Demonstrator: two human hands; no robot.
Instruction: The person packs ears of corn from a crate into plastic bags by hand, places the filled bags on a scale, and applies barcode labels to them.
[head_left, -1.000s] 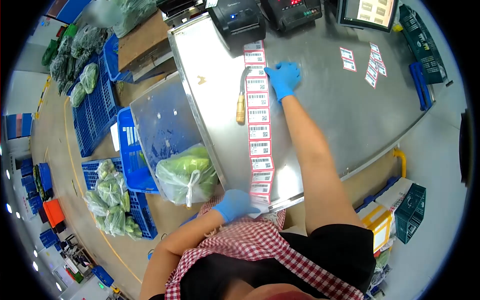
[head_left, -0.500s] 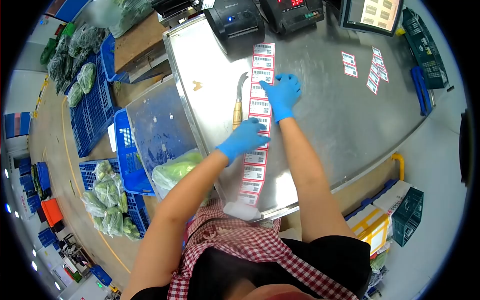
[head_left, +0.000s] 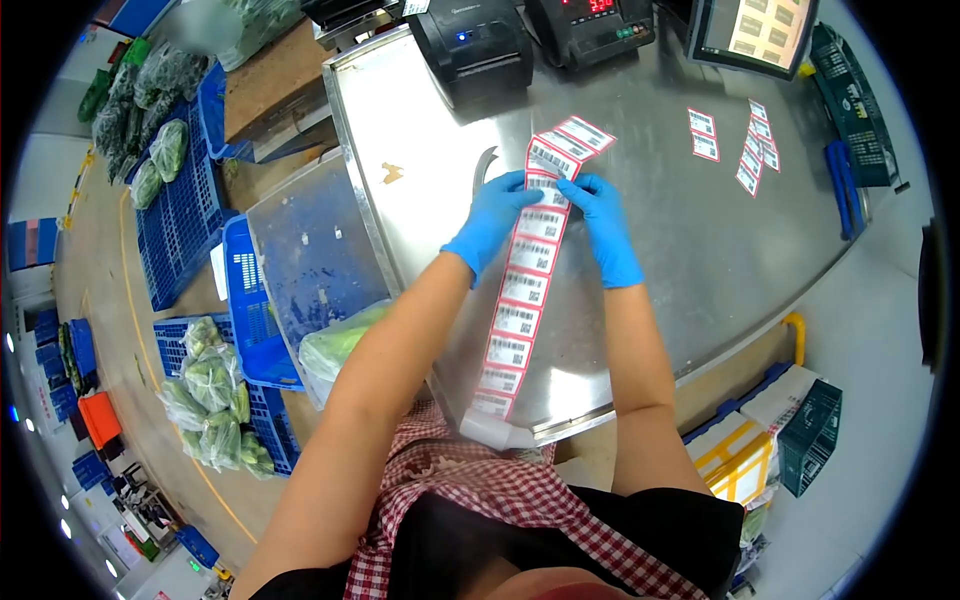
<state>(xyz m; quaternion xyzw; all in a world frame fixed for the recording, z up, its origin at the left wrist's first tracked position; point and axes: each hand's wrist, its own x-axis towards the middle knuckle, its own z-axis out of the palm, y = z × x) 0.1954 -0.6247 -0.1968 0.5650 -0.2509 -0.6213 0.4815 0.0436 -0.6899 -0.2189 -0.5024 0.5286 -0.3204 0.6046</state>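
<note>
A long strip of barcode labels (head_left: 525, 288) with red borders runs down the metal table. My left hand (head_left: 488, 226), in a blue glove, pinches its left edge near the upper part. On the opposite edge, my gloved right hand (head_left: 606, 228) pinches the strip with thumb and fingers. Beyond my hands, the top labels bend over to the right. A white curled piece (head_left: 494, 431) lies at the strip's near end, by the table edge. The curved blade of a knife (head_left: 485, 164) shows past my left hand, which hides its handle.
Several loose labels (head_left: 752, 150) lie on the table's right side. A label printer (head_left: 475, 55), a device with red digits (head_left: 590, 30) and a screen (head_left: 752, 35) stand at the back. Left are a blue crate (head_left: 250, 310) and bagged green vegetables (head_left: 212, 390).
Both hands have moved to the strip's far part and now pinch its two edges. The strip has slanted, and its top end has folded rightward. My left hand now covers the knife handle.
</note>
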